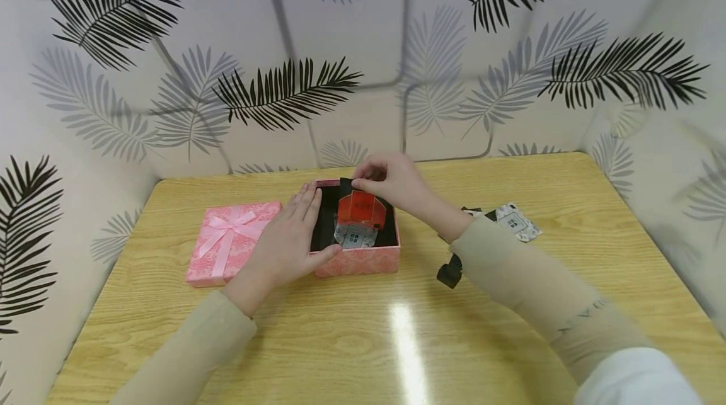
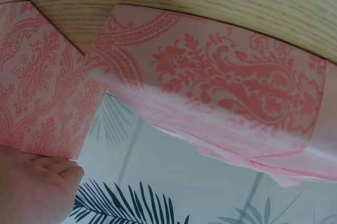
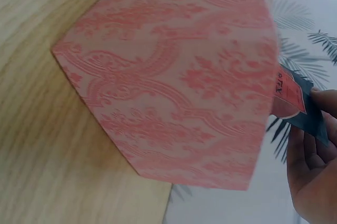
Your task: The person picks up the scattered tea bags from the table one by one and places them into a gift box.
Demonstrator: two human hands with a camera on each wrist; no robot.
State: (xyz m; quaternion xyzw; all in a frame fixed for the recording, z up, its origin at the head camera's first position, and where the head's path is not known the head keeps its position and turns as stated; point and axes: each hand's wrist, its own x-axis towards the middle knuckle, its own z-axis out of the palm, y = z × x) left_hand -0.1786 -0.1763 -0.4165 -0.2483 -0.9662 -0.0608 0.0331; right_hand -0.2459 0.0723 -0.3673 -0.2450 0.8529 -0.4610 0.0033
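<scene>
A pink patterned gift box (image 1: 357,261) with a black inside stands on the table. My right hand (image 1: 397,183) pinches the top edge of a red and black sachet (image 1: 363,205), which hangs tilted at the box opening. In the right wrist view the sachet (image 3: 289,93) shows above the box rim, held between thumb and fingers. Inside the box lies a silver-grey sachet (image 1: 355,236), partly covered by the red one. My left hand (image 1: 286,228) rests along the box's left rim, fingers straight and thumb at the front edge.
The pink box lid (image 1: 204,259) with a ribbon bow lies left of the box, beside my left hand. Right of the box, partly behind my right forearm, are white-and-black sachets (image 1: 513,222) and a small black object (image 1: 450,273). A leaf-patterned wall covering (image 1: 351,121) borders the table's back.
</scene>
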